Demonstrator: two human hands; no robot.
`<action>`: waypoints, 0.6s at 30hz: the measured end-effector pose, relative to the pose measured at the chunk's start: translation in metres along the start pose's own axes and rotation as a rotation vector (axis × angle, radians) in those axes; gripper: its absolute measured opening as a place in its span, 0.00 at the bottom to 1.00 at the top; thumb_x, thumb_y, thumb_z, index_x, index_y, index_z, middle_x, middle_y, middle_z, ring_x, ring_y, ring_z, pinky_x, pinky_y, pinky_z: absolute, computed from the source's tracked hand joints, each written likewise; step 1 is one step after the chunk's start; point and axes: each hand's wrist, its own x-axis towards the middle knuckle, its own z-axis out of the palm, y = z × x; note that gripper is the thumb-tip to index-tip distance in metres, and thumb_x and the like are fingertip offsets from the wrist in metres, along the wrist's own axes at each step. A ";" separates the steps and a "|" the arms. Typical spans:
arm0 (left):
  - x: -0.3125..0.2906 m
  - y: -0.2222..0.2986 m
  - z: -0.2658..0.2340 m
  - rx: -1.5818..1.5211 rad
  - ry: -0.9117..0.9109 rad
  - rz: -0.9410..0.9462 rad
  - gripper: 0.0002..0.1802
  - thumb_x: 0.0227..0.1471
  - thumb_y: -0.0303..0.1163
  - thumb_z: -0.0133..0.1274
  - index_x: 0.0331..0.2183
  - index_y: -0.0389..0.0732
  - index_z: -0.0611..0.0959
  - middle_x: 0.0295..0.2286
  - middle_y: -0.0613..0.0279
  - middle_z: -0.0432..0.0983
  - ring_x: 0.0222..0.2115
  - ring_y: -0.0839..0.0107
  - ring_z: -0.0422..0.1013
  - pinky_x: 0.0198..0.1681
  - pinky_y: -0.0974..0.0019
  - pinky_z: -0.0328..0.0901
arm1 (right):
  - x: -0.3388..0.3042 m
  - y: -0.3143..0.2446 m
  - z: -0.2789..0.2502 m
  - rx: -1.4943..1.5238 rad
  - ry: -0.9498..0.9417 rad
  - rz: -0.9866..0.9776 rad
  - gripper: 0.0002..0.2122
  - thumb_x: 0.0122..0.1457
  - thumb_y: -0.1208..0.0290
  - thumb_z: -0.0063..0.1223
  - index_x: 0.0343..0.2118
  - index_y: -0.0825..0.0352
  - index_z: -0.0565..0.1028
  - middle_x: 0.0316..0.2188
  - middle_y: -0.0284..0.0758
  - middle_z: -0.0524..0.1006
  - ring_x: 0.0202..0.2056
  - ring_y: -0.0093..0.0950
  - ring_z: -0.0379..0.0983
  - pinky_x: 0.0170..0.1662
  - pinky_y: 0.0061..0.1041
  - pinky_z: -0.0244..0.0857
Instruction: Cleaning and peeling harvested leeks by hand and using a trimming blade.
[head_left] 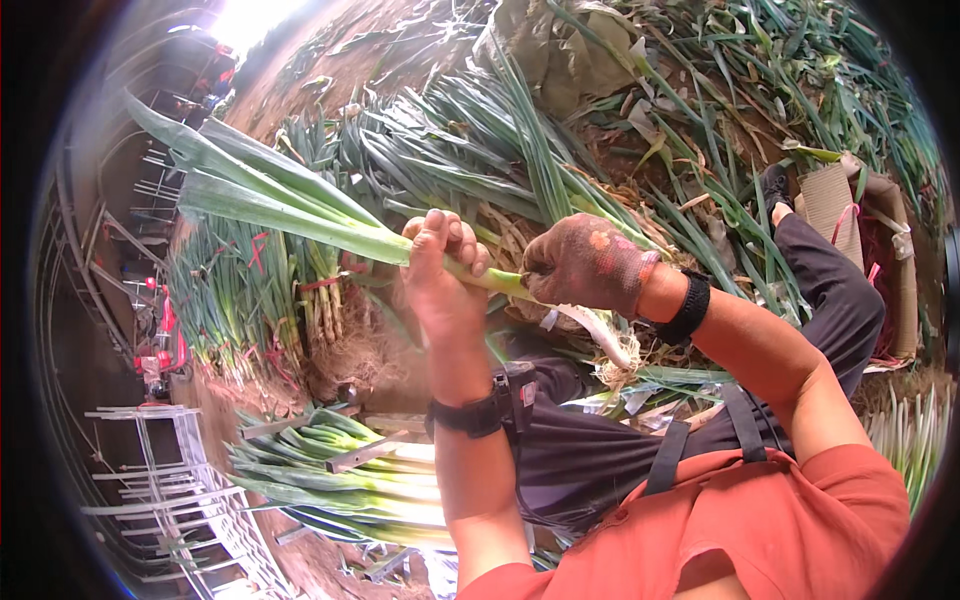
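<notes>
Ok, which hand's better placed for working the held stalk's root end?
Probably the right hand: it's gloved and grips the stalk on the side nearer the roots. The bare left hand holds it closer to the leaves.

Leek: one long plant [375, 243], green at the top and paling toward the stalk.
Leaves: broad, grey-green blades [270, 200], fanned apart, tips toward the upper left.
Stalk: smooth, light yellow-green [503, 282], with a slight sheen.
Pose: slanting, leaves higher in view, stalk running down to the right.
Place: held in the air, across the left hand [445, 275] and pinched by the gloved right hand [592, 265].
White piece: curved, root-tipped [606, 337], just below the glove; its join to the stalk is hidden.
</notes>
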 end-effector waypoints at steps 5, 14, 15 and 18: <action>0.001 -0.005 0.009 -0.077 0.012 0.017 0.10 0.48 0.38 0.54 0.30 0.45 0.73 0.24 0.67 0.63 0.20 0.77 0.59 0.17 0.76 0.56 | -0.002 0.013 0.005 0.086 0.105 0.027 0.10 0.46 0.67 0.49 0.26 0.67 0.77 0.19 0.44 0.74 0.24 0.38 0.72 0.31 0.29 0.67; 0.001 0.020 -0.017 -0.072 0.093 0.098 0.07 0.51 0.36 0.49 0.31 0.44 0.74 0.19 0.71 0.59 0.12 0.83 0.52 0.13 0.78 0.49 | -0.042 0.125 0.005 1.596 0.455 0.474 0.08 0.57 0.71 0.45 0.35 0.69 0.72 0.24 0.31 0.71 0.23 0.20 0.69 0.30 0.24 0.69; 0.001 0.024 -0.018 -0.067 0.119 0.116 0.06 0.51 0.35 0.49 0.31 0.44 0.74 0.18 0.71 0.59 0.12 0.83 0.51 0.13 0.78 0.49 | -0.057 0.160 0.006 1.455 0.548 0.391 0.07 0.57 0.71 0.45 0.34 0.69 0.72 0.23 0.31 0.71 0.22 0.21 0.69 0.29 0.24 0.69; 0.002 0.030 -0.015 -0.047 0.192 0.177 0.07 0.51 0.36 0.49 0.29 0.43 0.73 0.17 0.73 0.57 0.11 0.83 0.50 0.12 0.78 0.48 | -0.117 0.289 0.015 1.033 0.797 0.402 0.07 0.55 0.73 0.44 0.33 0.70 0.71 0.22 0.33 0.71 0.21 0.23 0.68 0.27 0.22 0.67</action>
